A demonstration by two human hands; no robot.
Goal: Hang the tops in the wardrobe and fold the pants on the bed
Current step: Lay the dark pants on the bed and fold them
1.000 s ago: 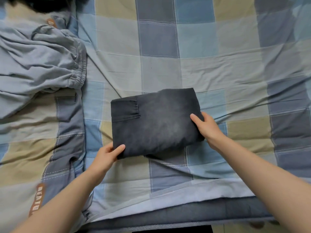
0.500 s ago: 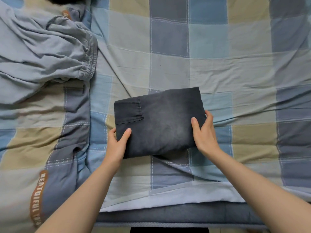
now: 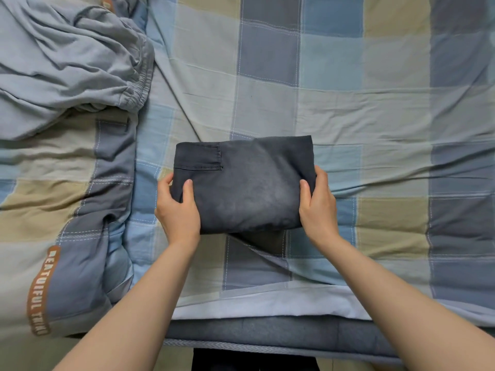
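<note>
Folded pants (image 3: pixel 246 183) – underside hidden btwn hands (image 3: pixel 247 210)

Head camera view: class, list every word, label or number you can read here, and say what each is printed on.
"BEATUIFUL THING", as far as it reads, last letters unsure: brown patch on the folded checked quilt, near left.
Small brown tag at the top left edge: too small to read.
Folded dark pants: no text visible.

The folded pants (image 3: pixel 242 183) lie on the bed (image 3: pixel 348 103), near its front edge. The left hand (image 3: pixel 178 212) grips their left end, the right hand (image 3: pixel 317 207) their right end. Left of the pants lies a quilt (image 3: pixel 61 210), with crumpled pants (image 3: pixel 67 65) on its far part.
</note>
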